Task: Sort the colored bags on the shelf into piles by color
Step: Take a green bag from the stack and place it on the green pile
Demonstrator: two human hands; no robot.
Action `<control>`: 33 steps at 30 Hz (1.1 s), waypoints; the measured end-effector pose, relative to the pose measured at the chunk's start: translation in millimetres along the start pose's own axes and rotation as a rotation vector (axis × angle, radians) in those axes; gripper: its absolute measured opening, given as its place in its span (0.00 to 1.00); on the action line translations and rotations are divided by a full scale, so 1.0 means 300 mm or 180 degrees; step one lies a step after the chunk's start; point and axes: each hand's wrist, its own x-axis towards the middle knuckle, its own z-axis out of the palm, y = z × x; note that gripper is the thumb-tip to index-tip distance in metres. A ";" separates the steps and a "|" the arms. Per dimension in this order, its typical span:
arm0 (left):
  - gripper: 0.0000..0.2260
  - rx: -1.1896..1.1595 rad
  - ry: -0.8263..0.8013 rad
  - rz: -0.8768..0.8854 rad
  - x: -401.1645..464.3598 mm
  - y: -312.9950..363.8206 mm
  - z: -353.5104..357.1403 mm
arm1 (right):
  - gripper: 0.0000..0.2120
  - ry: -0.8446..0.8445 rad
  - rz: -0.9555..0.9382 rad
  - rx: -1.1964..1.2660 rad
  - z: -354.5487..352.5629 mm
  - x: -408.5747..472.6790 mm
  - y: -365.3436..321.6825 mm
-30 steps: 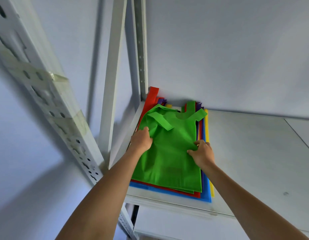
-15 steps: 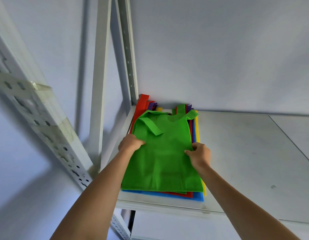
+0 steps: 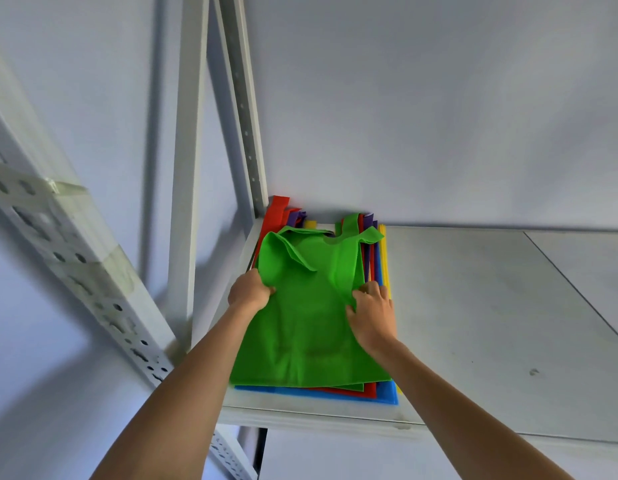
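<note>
A green bag lies on top of a stack of coloured bags at the left end of a white shelf. Under it, edges of a red bag, a purple bag, a yellow bag and a blue bag stick out. My left hand pinches the green bag's left edge, which is lifted and wrinkled. My right hand grips its right edge, with the fabric bunched under the fingers.
A white perforated upright stands at the shelf's back left corner, right behind the stack. Another perforated post slants across the left foreground. A white wall closes the back. The shelf surface stretches off to the right.
Both hands have closed tighter on the green bag's sides; its left edge and handle now rise off the stack and the fabric is bunched. The view has shifted slightly.
</note>
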 end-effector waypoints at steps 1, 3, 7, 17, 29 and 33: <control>0.17 0.0040 0.0062 0.0022 -0.007 0.001 -0.002 | 0.13 -0.0141 0.0074 -0.0056 0.006 -0.002 -0.002; 0.20 0.0167 0.0181 0.0031 -0.019 0.006 -0.003 | 0.12 -0.0301 0.0244 -0.0013 0.014 -0.003 -0.004; 0.19 0.0460 0.0325 0.0194 -0.054 0.011 0.010 | 0.13 -0.0092 0.0210 0.0039 0.023 -0.013 -0.008; 0.31 -0.0749 0.0165 -0.0669 -0.047 0.052 -0.013 | 0.21 0.0203 0.0996 0.2038 -0.022 -0.009 -0.014; 0.39 -0.1936 -0.1058 -0.1299 0.032 -0.045 -0.073 | 0.16 -0.1330 0.1961 0.3158 -0.101 -0.006 0.087; 0.39 -0.1835 -0.0700 -0.1109 -0.020 -0.020 -0.066 | 0.21 -0.1474 0.2156 0.3444 -0.129 -0.013 0.134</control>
